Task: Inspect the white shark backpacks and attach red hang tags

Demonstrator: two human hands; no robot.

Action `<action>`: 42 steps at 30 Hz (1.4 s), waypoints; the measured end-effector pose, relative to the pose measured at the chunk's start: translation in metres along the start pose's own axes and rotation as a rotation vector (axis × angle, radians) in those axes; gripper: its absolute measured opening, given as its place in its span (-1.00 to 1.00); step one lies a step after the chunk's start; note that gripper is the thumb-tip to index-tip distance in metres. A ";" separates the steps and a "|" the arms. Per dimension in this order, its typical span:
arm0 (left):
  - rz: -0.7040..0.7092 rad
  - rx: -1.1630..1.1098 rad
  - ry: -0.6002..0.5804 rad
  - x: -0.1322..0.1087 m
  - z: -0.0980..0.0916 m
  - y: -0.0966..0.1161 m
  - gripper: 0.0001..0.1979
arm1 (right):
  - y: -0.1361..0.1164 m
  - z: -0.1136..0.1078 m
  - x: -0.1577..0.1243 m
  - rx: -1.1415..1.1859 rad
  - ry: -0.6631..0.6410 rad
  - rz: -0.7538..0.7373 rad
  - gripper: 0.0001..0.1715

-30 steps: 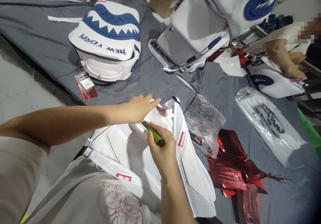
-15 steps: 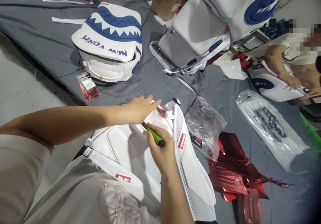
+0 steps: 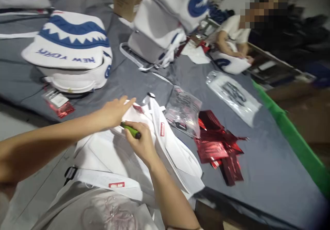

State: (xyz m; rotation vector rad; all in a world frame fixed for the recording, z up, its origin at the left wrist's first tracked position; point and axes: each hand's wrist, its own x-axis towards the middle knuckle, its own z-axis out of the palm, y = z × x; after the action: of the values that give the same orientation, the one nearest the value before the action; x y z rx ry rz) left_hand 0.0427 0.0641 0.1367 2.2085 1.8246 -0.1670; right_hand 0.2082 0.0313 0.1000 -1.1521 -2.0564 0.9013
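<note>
A white backpack [image 3: 103,152] lies before me with its strap side up, its shoulder straps bearing small red labels. My right hand [image 3: 143,142] is closed around a green, pen-like tool [image 3: 133,131] with a black end. The tool's other, dark end points toward my left hand and touches or hovers over the upper back of the bag; I cannot tell which. My left hand [image 3: 114,111] rests across the top of the backpack, fingers stretched out, just beyond the tool. A red tag or label [image 3: 138,109] shows near the bag's top handle.
Another white backpack [image 3: 74,47] with blue zigzags stands at the left, a tag [image 3: 60,102] beside it. More backpacks [image 3: 157,23] are stacked behind. Red foil packets [image 3: 213,151], a clear plastic bag [image 3: 183,106] and a wrapped package [image 3: 233,94] lie rightward. A co-worker [image 3: 230,41] handles another bag.
My view has swung to the right, so everything appears shifted left and more of the green table edge shows. Both hands keep about the same place on the backpack.
</note>
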 end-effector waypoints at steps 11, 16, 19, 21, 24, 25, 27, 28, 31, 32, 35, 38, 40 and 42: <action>-0.004 0.083 -0.021 0.008 0.005 -0.003 -0.11 | 0.094 -0.169 -0.038 -0.591 0.511 0.186 -0.72; -0.015 0.076 -0.024 0.008 0.003 0.000 -0.12 | 0.187 -0.189 -0.002 -1.051 -0.248 0.277 -0.56; -0.022 0.076 -0.023 0.007 0.003 0.002 -0.13 | 0.203 -0.174 0.024 -1.079 -0.331 0.116 -0.42; -0.036 0.068 -0.034 0.007 0.003 0.002 -0.13 | 0.207 -0.162 0.037 -1.100 -0.372 0.056 -0.45; -0.047 0.052 -0.042 0.007 0.005 0.002 -0.12 | 0.214 -0.151 0.047 -1.130 -0.403 0.056 -0.63; -0.047 0.050 -0.040 0.007 0.006 0.001 -0.11 | 0.216 -0.149 0.048 -1.137 -0.406 0.064 -0.64; -0.039 0.048 -0.029 0.008 0.008 -0.001 -0.11 | 0.218 -0.149 0.045 -1.146 -0.393 0.076 -0.61; -0.034 0.048 -0.023 0.009 0.009 -0.002 -0.12 | 0.219 -0.149 0.043 -1.149 -0.381 0.084 -0.60; -0.024 0.052 -0.009 0.010 0.010 -0.004 -0.12 | 0.218 -0.153 0.038 -1.144 -0.357 0.113 -0.61; -0.022 0.054 -0.009 0.010 0.010 -0.004 -0.13 | 0.217 -0.154 0.038 -1.140 -0.355 0.123 -0.61; -0.027 0.056 -0.012 0.009 0.008 -0.003 -0.13 | 0.217 -0.153 0.043 -1.141 -0.331 0.160 -0.61; -0.026 0.053 -0.004 0.009 0.009 -0.004 -0.13 | 0.219 -0.147 0.049 -1.143 -0.311 0.187 -0.63; -0.016 0.056 0.005 0.010 0.011 -0.006 -0.15 | 0.221 -0.143 0.050 -1.128 -0.320 0.181 -0.61; -0.008 0.059 0.014 0.011 0.013 -0.008 -0.15 | 0.223 -0.140 0.048 -1.105 -0.324 0.174 -0.59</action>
State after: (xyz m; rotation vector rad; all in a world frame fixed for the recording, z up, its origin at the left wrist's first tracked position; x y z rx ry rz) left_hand 0.0386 0.0721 0.1200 2.2474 1.8594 -0.2100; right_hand 0.3994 0.1980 0.0135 -1.8182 -2.8501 -0.1003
